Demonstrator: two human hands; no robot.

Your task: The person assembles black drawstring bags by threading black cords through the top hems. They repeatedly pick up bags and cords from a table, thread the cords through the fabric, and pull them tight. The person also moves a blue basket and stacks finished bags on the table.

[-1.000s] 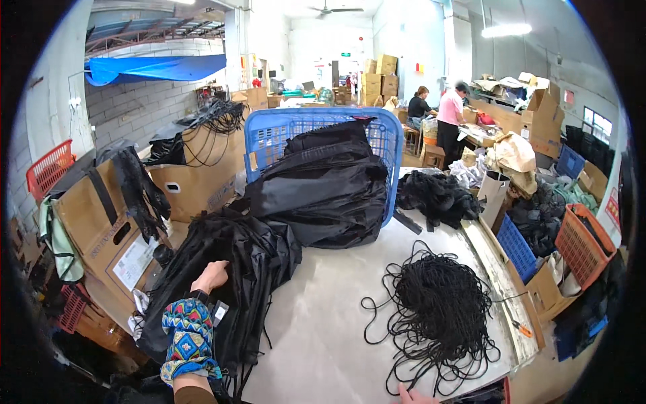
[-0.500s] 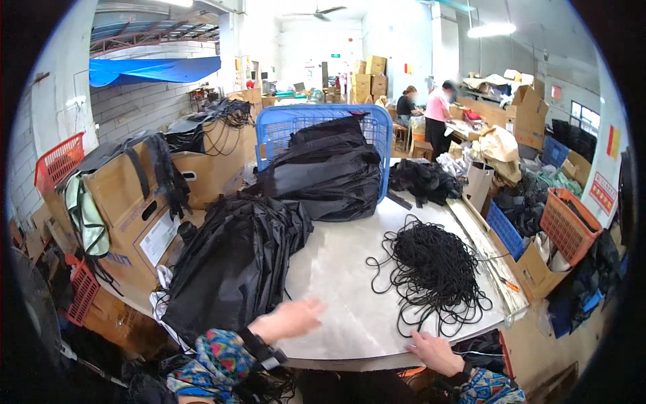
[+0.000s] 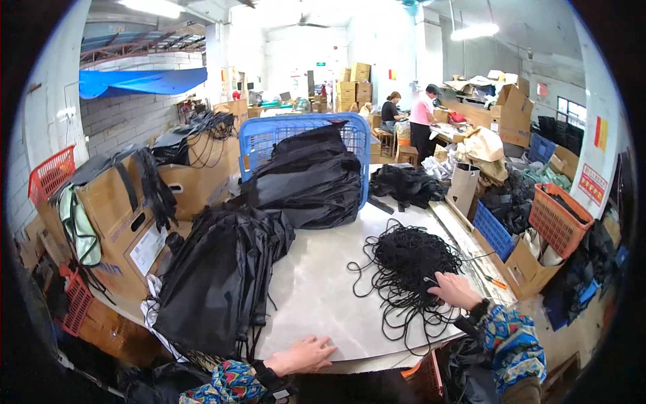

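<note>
A tangled pile of black cords (image 3: 410, 259) lies on the right part of the pale table (image 3: 323, 269). My right hand (image 3: 456, 289) reaches into its right side, thumb and forefinger closed on a cord; a small pale tip shows at the fingers. My left hand (image 3: 308, 355) rests at the table's front edge, fingers stretched out and holding nothing. Just left of it, a stack of black fabric bags (image 3: 215, 283) with cords hanging from the near end slopes over the table. More black bags (image 3: 306, 178) lean in a blue plastic basket (image 3: 367, 145) at the back.
Cardboard boxes (image 3: 121, 222) crowd the left side, with black straps over them. Beyond the table's right edge stand an orange basket (image 3: 562, 222) and an open carton (image 3: 528, 269). Black fabric (image 3: 410, 185) lies at the far right corner. Two people (image 3: 422, 118) work farther back.
My right hand has moved from the table's front edge up and onto the cord pile. The left hand has come down to the front edge. The whole view has shifted slightly.
</note>
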